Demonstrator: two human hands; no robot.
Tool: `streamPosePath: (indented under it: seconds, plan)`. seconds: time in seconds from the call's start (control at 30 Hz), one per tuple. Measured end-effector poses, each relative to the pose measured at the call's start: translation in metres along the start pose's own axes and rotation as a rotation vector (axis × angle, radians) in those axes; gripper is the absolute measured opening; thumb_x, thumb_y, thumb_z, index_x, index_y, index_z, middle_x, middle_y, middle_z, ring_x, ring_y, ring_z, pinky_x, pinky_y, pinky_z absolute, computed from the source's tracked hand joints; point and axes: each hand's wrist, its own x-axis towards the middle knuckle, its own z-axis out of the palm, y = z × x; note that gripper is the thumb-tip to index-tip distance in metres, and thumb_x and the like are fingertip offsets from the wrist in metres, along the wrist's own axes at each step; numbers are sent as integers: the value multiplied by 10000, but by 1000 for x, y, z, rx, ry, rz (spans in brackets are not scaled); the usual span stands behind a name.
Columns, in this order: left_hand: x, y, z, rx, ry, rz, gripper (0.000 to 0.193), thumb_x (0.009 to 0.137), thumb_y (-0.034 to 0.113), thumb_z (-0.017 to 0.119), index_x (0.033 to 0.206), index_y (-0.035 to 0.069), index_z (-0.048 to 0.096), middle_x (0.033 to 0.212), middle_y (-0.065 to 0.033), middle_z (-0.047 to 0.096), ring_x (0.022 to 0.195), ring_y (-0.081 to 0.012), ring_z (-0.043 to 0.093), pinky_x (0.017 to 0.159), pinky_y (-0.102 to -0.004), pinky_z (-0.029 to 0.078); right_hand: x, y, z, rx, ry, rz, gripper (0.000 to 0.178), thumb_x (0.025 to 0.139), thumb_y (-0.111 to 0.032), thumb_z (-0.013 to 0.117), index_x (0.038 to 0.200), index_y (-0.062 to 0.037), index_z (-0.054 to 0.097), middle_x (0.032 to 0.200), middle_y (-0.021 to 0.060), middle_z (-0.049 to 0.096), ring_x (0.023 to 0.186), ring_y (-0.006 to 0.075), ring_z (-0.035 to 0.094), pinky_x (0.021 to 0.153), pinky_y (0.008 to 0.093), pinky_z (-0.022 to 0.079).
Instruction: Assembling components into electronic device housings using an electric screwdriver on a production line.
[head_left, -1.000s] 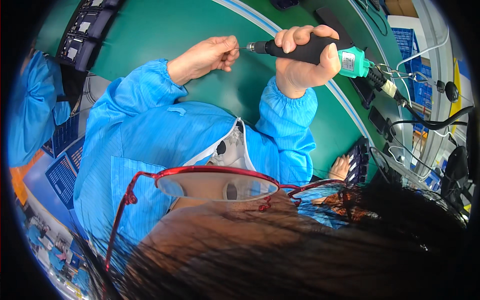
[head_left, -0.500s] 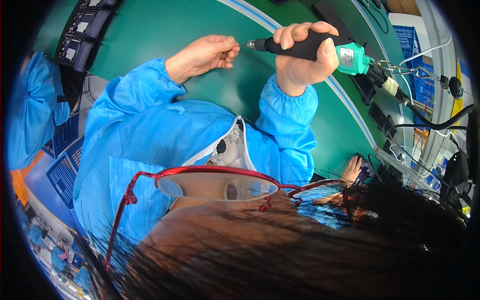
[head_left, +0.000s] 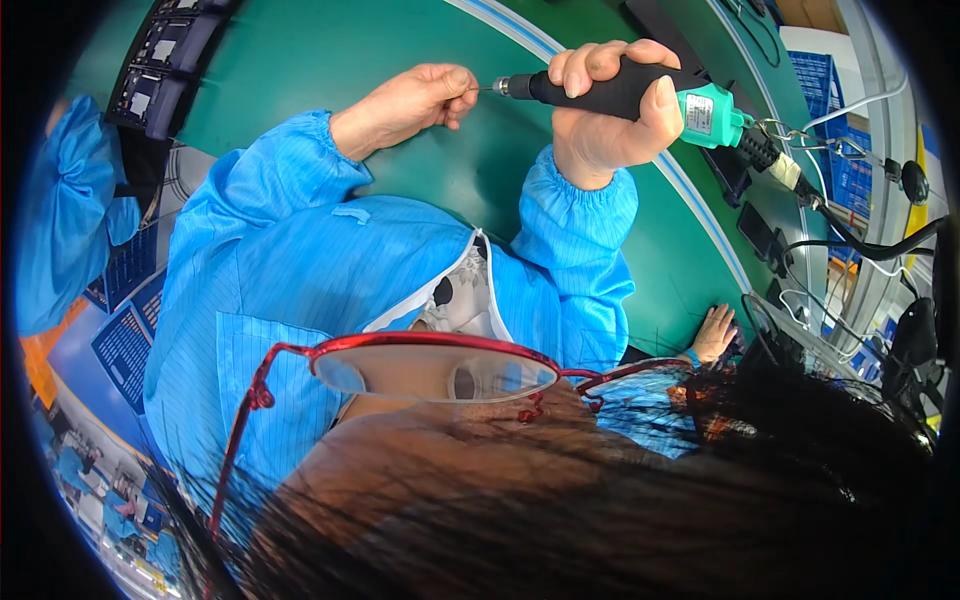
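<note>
My right hand (head_left: 620,115) is wrapped round an electric screwdriver (head_left: 600,88) with a black grip and a green rear end, held level above the green bench. Its metal chuck (head_left: 502,87) and thin bit point left. At the bit's tip, the thumb and fingers of my left hand (head_left: 420,105) are pinched together. Whatever lies between those fingertips is hidden or too small to make out. A black cord and a metal clip run from the screwdriver's rear toward the right. Blue elasticated sleeves cover both my forearms.
Dark trays (head_left: 168,70) with several devices stand at the far left of the green bench (head_left: 320,60). A pale rail (head_left: 700,215) with a blue stripe curves across it. Another person's hand (head_left: 714,334) rests at the lower right; a blue sleeve (head_left: 65,220) shows at far left.
My left fingers have curled in a little at the bit's tip, while the screwdriver has hardly moved. The other person's hand at the lower right has shifted slightly to the right.
</note>
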Motion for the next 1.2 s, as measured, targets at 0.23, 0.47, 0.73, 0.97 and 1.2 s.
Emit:
streamPosePath:
  seconds: [0.23, 0.47, 0.73, 0.97, 1.2]
  plan:
    - [7, -8, -5, 84, -32, 60, 345, 970, 382, 439, 813, 92, 543, 706, 33, 451, 652, -78, 408, 635, -236, 402, 3, -4, -3, 93, -82, 34, 296, 832, -277, 543, 1020, -55, 485, 718, 105, 562, 544, 219, 544, 535, 404, 465]
    - [12, -2, -6, 410, 88, 230, 355, 959, 381, 465, 840, 70, 588, 755, 28, 538, 684, -82, 458, 649, -231, 416, 6, -2, 0, 45, -106, 4, 290, 831, -251, 547, 1039, -59, 485, 742, 105, 561, 563, 219, 538, 540, 405, 461]
    - [-16, 54, -32, 885, 425, 446, 405, 909, 349, 558, 1160, 30, 561, 1025, -120, 616, 935, -226, 598, 841, -346, 476, -9, -6, -10, 120, 29, 39, 311, 823, -299, 554, 1040, -80, 510, 765, 110, 537, 579, 210, 511, 547, 384, 423]
    - [-103, 226, -199, 1589, 1526, -209, 457, 782, 363, 645, 1109, 47, 600, 1109, -198, 522, 1040, -383, 491, 868, -439, 428, -12, -9, -27, 65, 30, -12, 317, 835, -316, 539, 1030, -67, 518, 739, 110, 569, 535, 191, 504, 517, 359, 417]
    - [-180, 225, -365, 1622, 1298, -392, 730, 659, 582, 725, 1063, -21, 651, 1036, -212, 648, 1007, -340, 613, 889, -395, 449, -11, -11, -12, 13, 68, 40, 292, 845, -313, 529, 1005, -69, 526, 709, 103, 532, 538, 211, 515, 533, 362, 437]
